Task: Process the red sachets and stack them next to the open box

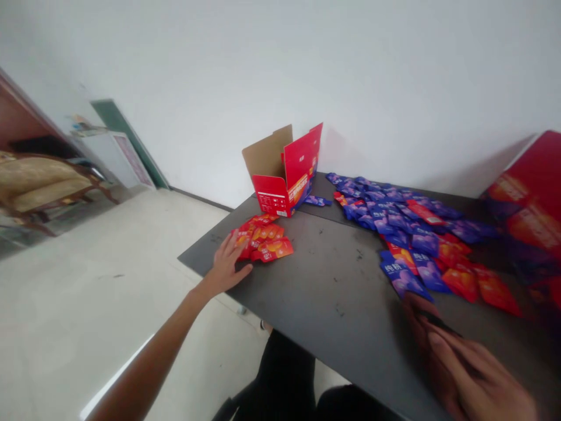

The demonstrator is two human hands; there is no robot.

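Packets in red and orange (265, 240) lie in a small overlapping pile toward the left end of the bench (333, 304), just in front of a red carton (272, 193) with its flaps raised. The left hand (227, 263) rests at the pile's near-left side, fingers spread and fingertips touching it. Since the bench edge runs close by, a pull toward the body or a careless sideways sweep could send loose packets down to the floor (109, 280); they look smooth enough to slide over one another. A push the other way could knock the carton and shift it, and the lone blue packet (318, 201) at its side might get trapped or overlooked.

Farther right, a wide heap of blue packets (385, 216) has red packets (495, 289) mixed through it, so colours could easily be confused by anyone picking fast. The right hand (477, 368) is blurred at the heap's near side; I cannot tell whether it pinches anything. Its nearness to the lowest packets could drag some out of place. Beyond, a larger red box (537, 187) crowds the heap, likely hiding strays in its shadow
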